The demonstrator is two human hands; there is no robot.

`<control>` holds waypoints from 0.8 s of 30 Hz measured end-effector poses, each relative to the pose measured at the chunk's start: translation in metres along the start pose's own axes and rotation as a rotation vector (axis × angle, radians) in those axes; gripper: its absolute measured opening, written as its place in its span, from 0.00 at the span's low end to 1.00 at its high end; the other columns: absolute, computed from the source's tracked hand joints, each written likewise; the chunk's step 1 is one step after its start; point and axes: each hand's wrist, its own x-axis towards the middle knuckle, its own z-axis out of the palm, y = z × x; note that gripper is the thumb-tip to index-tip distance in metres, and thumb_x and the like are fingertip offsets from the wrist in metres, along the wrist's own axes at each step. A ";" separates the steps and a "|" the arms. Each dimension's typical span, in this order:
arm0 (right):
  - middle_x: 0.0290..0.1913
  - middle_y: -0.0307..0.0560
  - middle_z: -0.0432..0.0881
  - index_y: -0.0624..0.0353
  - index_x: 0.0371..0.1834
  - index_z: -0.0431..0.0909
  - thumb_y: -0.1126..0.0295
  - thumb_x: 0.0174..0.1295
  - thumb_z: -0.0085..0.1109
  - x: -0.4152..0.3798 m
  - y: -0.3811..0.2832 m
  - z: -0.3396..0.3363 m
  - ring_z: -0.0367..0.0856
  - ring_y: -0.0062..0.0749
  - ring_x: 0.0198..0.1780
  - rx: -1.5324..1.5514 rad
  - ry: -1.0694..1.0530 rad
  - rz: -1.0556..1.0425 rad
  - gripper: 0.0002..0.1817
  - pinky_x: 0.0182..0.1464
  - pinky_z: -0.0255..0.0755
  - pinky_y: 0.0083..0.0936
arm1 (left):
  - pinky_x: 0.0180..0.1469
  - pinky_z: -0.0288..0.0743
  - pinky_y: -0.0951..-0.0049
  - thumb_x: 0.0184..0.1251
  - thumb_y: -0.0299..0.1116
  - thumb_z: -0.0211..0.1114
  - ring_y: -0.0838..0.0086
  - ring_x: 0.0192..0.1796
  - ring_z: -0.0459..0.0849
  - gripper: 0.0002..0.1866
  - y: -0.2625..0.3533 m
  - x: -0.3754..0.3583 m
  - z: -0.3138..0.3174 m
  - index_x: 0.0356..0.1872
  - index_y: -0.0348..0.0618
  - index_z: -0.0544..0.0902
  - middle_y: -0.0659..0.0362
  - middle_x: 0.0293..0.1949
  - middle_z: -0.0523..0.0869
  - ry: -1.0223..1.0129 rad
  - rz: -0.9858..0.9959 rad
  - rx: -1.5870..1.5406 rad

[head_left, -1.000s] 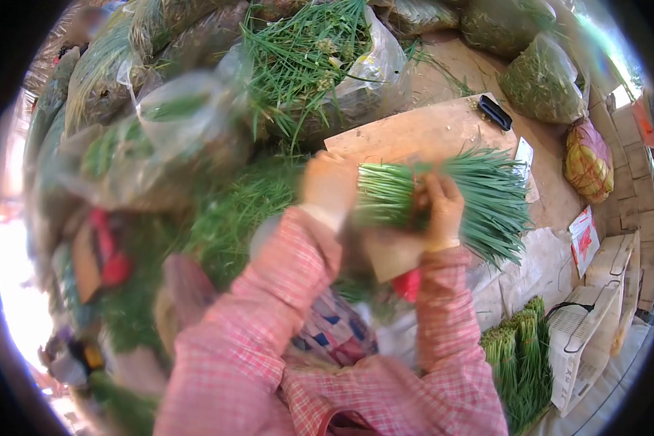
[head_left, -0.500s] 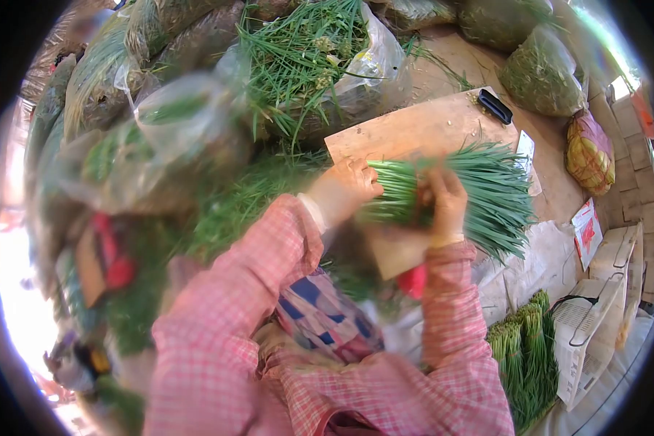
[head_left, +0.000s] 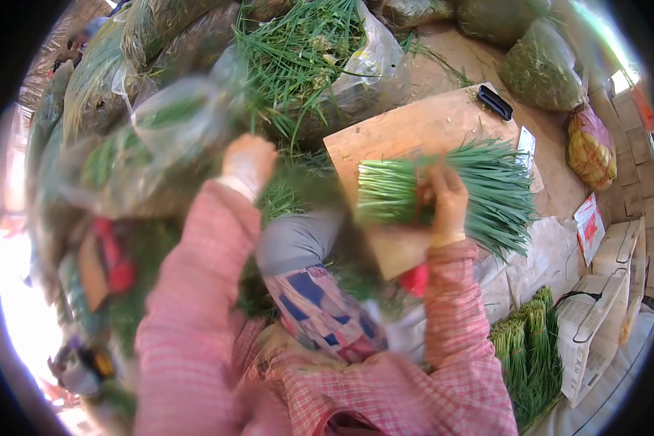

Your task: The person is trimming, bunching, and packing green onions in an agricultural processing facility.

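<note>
A thick bundle of garlic chives (head_left: 494, 200) lies across the wooden board (head_left: 407, 127), its pale cut ends to the left and dark green leaves to the right. My right hand (head_left: 447, 200) is closed on the bundle near its middle, with a reddish-brown strip beside the fingers. My left hand (head_left: 251, 161) hangs well left of the board, over loose greens, near a clear plastic bag (head_left: 174, 123). Its fingers look curled into a fist and are somewhat blurred; whatever may be in them is hidden.
An open bag of loose chives (head_left: 298, 65) stands behind the board. A black tray-like object (head_left: 495, 103) rests on the board's far corner. Bagged greens (head_left: 545, 69) sit at the back right. Tied bundles (head_left: 527, 338) stand near a white crate (head_left: 592, 334) at the lower right.
My left hand has left the pale ends of the bundle and moved left and slightly up, away from the board. My right hand stays on the bundle, which has not shifted.
</note>
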 end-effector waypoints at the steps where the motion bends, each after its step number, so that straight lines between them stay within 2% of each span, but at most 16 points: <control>1: 0.23 0.40 0.76 0.66 0.35 0.76 0.72 0.60 0.52 0.000 -0.001 0.000 0.66 0.15 0.19 -0.003 -0.001 0.003 0.07 0.21 0.60 0.12 | 0.41 0.72 0.61 0.56 0.39 0.58 0.57 0.39 0.77 0.12 0.002 0.002 -0.001 0.32 0.41 0.81 0.51 0.32 0.80 0.102 0.040 -0.036; 3: 0.23 0.40 0.76 0.65 0.35 0.76 0.72 0.60 0.53 0.000 -0.002 0.000 0.66 0.15 0.19 -0.009 -0.010 0.014 0.07 0.21 0.60 0.12 | 0.41 0.72 0.61 0.57 0.42 0.57 0.57 0.38 0.78 0.14 0.012 0.008 0.000 0.33 0.42 0.82 0.51 0.33 0.81 0.301 0.115 -0.110; 4: 0.23 0.39 0.76 0.65 0.35 0.76 0.72 0.60 0.53 0.001 -0.002 0.001 0.66 0.15 0.19 -0.009 -0.007 0.024 0.07 0.20 0.60 0.12 | 0.46 0.72 0.63 0.58 0.44 0.56 0.61 0.46 0.78 0.14 0.032 0.014 -0.004 0.33 0.45 0.83 0.54 0.39 0.82 0.365 0.169 -0.394; 5: 0.23 0.39 0.76 0.65 0.35 0.76 0.72 0.60 0.53 0.000 -0.004 0.001 0.66 0.15 0.19 -0.013 -0.003 0.036 0.07 0.20 0.59 0.12 | 0.47 0.71 0.62 0.56 0.46 0.58 0.60 0.46 0.78 0.16 0.052 0.029 -0.003 0.35 0.44 0.82 0.52 0.39 0.82 0.275 0.197 -0.714; 6: 0.23 0.39 0.76 0.65 0.35 0.76 0.72 0.60 0.53 0.001 -0.004 0.000 0.66 0.15 0.19 -0.020 0.002 0.047 0.07 0.20 0.59 0.12 | 0.47 0.72 0.64 0.53 0.48 0.60 0.59 0.44 0.80 0.19 0.074 0.041 -0.006 0.35 0.42 0.82 0.50 0.37 0.83 0.164 0.190 -0.871; 7: 0.23 0.39 0.75 0.65 0.35 0.76 0.72 0.60 0.53 0.001 -0.003 -0.001 0.66 0.14 0.19 -0.021 0.004 0.046 0.07 0.20 0.59 0.12 | 0.47 0.72 0.66 0.50 0.50 0.61 0.60 0.41 0.81 0.22 0.092 0.050 -0.010 0.37 0.41 0.82 0.50 0.36 0.83 0.095 0.220 -0.888; 8: 0.23 0.39 0.75 0.65 0.35 0.76 0.72 0.60 0.53 0.001 -0.002 -0.001 0.66 0.14 0.19 -0.021 0.008 0.045 0.07 0.20 0.59 0.12 | 0.49 0.71 0.67 0.52 0.49 0.61 0.60 0.45 0.80 0.23 0.104 0.060 -0.016 0.41 0.39 0.81 0.48 0.40 0.82 -0.099 0.281 -0.854; 12: 0.22 0.37 0.74 0.65 0.34 0.76 0.73 0.61 0.53 -0.002 0.000 0.004 0.65 0.14 0.19 0.002 0.034 0.040 0.06 0.20 0.59 0.11 | 0.47 0.73 0.68 0.46 0.42 0.64 0.62 0.42 0.82 0.20 0.134 0.096 0.020 0.38 0.38 0.82 0.49 0.36 0.84 -0.108 0.312 -0.890; 13: 0.22 0.37 0.74 0.65 0.34 0.76 0.73 0.61 0.52 -0.003 0.001 0.005 0.65 0.14 0.18 -0.009 0.055 0.034 0.06 0.20 0.58 0.11 | 0.49 0.72 0.68 0.45 0.39 0.68 0.65 0.45 0.81 0.15 0.140 0.098 0.014 0.35 0.46 0.84 0.53 0.38 0.84 -0.196 0.203 -0.857; 16: 0.21 0.37 0.73 0.65 0.34 0.76 0.73 0.61 0.52 -0.003 0.010 0.010 0.64 0.13 0.18 -0.025 0.126 -0.011 0.06 0.20 0.57 0.11 | 0.43 0.74 0.68 0.44 0.38 0.64 0.65 0.38 0.82 0.17 0.134 0.086 0.010 0.35 0.37 0.82 0.51 0.31 0.84 -0.039 0.267 -0.796; 18: 0.21 0.36 0.73 0.65 0.34 0.76 0.73 0.61 0.52 -0.003 0.023 0.012 0.63 0.13 0.18 -0.017 0.193 -0.084 0.06 0.20 0.57 0.11 | 0.42 0.74 0.67 0.45 0.37 0.63 0.65 0.37 0.82 0.15 0.127 0.069 -0.004 0.34 0.38 0.82 0.50 0.30 0.84 -0.062 0.126 -0.917; 22: 0.21 0.36 0.73 0.65 0.34 0.76 0.72 0.61 0.52 -0.008 0.014 0.016 0.63 0.13 0.18 0.013 0.213 0.012 0.06 0.20 0.56 0.11 | 0.39 0.75 0.66 0.51 0.35 0.60 0.63 0.35 0.82 0.12 0.095 0.066 0.009 0.31 0.37 0.80 0.50 0.29 0.84 -0.193 -0.160 -1.253; 24: 0.21 0.37 0.73 0.65 0.35 0.76 0.72 0.62 0.52 -0.007 0.012 0.010 0.63 0.13 0.19 0.042 0.172 0.023 0.07 0.20 0.56 0.11 | 0.39 0.74 0.65 0.53 0.38 0.60 0.61 0.36 0.81 0.14 0.052 0.073 0.036 0.32 0.36 0.79 0.49 0.32 0.82 0.076 -0.134 -0.925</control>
